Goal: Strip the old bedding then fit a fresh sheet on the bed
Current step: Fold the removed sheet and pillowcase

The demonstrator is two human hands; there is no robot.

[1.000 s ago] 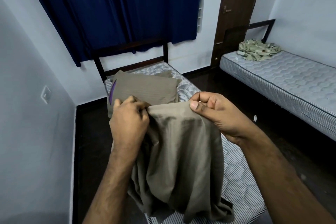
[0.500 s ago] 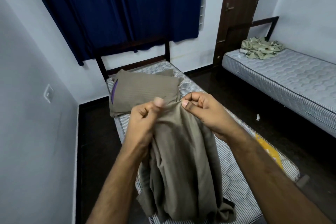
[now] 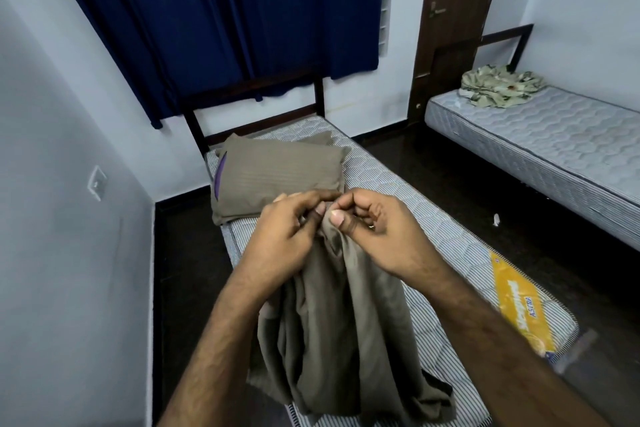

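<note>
Over the bare bed [image 3: 391, 184], the taupe sheet [image 3: 346, 333] is hanging bunched while the left hand [image 3: 287, 236] and right hand [image 3: 377, 232], spread apart a second ago, are now pinching its top edge together, probably hunting a corner for fitting.
</note>
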